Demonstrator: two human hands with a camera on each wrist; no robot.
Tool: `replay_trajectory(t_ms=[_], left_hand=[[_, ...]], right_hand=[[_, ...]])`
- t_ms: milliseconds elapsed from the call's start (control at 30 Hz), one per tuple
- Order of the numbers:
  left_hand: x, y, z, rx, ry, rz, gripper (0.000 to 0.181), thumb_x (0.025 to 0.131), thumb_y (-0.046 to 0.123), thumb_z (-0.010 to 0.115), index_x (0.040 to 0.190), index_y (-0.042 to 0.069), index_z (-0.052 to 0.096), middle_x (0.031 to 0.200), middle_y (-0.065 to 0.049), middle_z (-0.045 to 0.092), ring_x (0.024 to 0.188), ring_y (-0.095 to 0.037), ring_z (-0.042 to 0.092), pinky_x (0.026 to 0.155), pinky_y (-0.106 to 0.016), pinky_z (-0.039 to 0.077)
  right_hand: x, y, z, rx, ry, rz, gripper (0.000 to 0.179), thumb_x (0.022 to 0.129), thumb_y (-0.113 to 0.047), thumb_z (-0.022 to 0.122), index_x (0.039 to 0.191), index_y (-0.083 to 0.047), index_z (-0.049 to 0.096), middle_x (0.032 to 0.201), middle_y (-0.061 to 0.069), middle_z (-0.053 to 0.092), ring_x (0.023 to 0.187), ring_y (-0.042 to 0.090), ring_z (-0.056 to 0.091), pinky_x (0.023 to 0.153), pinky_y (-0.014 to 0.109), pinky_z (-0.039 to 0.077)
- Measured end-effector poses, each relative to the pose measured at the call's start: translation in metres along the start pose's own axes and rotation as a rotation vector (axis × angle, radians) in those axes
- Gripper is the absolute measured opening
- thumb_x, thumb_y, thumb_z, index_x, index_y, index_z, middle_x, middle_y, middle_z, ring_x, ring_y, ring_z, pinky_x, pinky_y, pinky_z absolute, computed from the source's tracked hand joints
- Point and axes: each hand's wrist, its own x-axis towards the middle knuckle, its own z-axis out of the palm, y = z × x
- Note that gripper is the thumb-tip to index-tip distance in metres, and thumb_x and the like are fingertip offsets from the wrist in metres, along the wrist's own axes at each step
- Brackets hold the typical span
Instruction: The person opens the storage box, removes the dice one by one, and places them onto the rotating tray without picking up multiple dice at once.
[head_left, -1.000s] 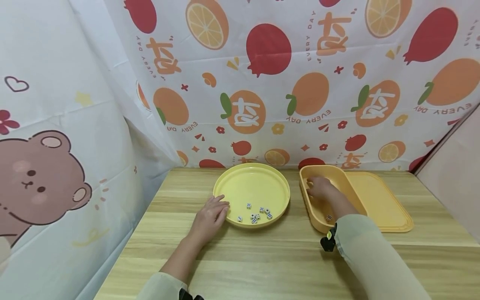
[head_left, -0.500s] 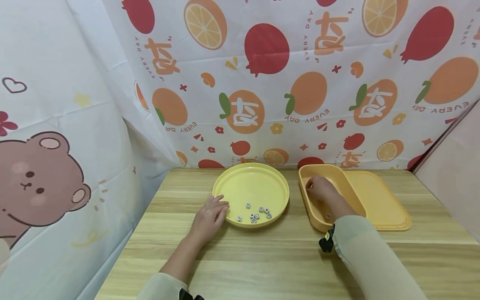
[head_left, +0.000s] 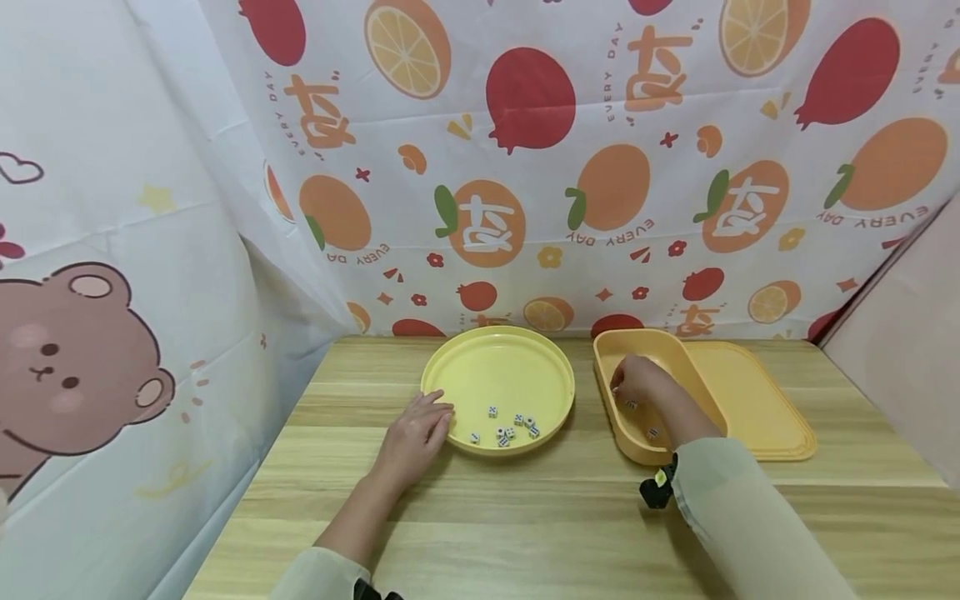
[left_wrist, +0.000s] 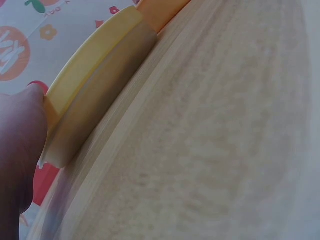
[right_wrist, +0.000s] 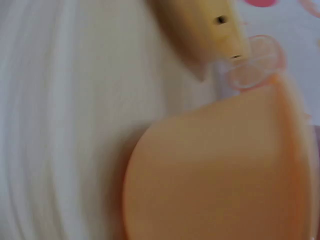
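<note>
In the head view my left hand [head_left: 416,433] rests at the left rim of a round yellow tray [head_left: 498,367], its fingers over the edge. Several white dice [head_left: 510,433] lie in the tray's near part. My right hand [head_left: 647,385] reaches into an orange rectangular box [head_left: 618,433], fingers curled down. At its fingertips shows a small whitish bit, seemingly a pinched die [head_left: 615,390], mostly hidden. Below the hand, a die [head_left: 630,404] and another die [head_left: 653,432] lie on the box floor. The right wrist view shows only the blurred outside of the box [right_wrist: 210,175].
An orange flat lid [head_left: 757,404] lies against the box's right side. Wooden tabletop [head_left: 525,517] spreads in front of both containers. A fruit-printed cloth [head_left: 525,208] hangs right behind them, and a bear-printed cloth [head_left: 187,292] hangs at the left.
My right hand's fingers have drawn together inside the box, and a die beneath them has come into sight. The left hand stays at the tray. The head view has shifted slightly.
</note>
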Motion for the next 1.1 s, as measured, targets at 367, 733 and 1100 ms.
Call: replay_trajectory(t_ms=[367,733,1100], left_hand=[[0.000,-0.002,-0.001,0.003,0.001,-0.011,0.017,0.095,0.012,0.061,0.096,0.005,0.077,0.107,-0.005,0.075,0.125,-0.026,0.060,0.114,-0.049,0.040],[-0.002,0.001,0.002,-0.001,0.017,0.006,0.016,0.094,0.011,0.063,0.096,0.004,0.078,0.105,-0.006,0.075,0.122,-0.026,0.062,0.112,-0.051,0.042],[-0.001,0.001,0.000,0.007,-0.007,-0.014,0.017,0.095,0.012,0.062,0.098,0.005,0.077,0.108,-0.006,0.075,0.125,-0.025,0.060,0.114,-0.049,0.040]], right_hand=[[-0.032,-0.004,-0.014,0.246,0.190,-0.023,0.028,0.095,-0.025,0.064,0.108,-0.003,0.072,0.098,0.012,0.073,0.084,0.023,0.068,0.073,0.038,0.057],[-0.053,-0.021,0.003,0.517,0.419,0.015,0.040,0.094,-0.036,0.063,0.121,-0.006,0.069,0.110,0.013,0.073,0.097,0.025,0.071,0.087,0.042,0.058],[-0.048,-0.053,0.015,0.570,0.547,-0.108,0.032,0.092,-0.031,0.069,0.112,-0.006,0.073,0.099,0.010,0.075,0.088,0.017,0.071,0.073,0.023,0.058]])
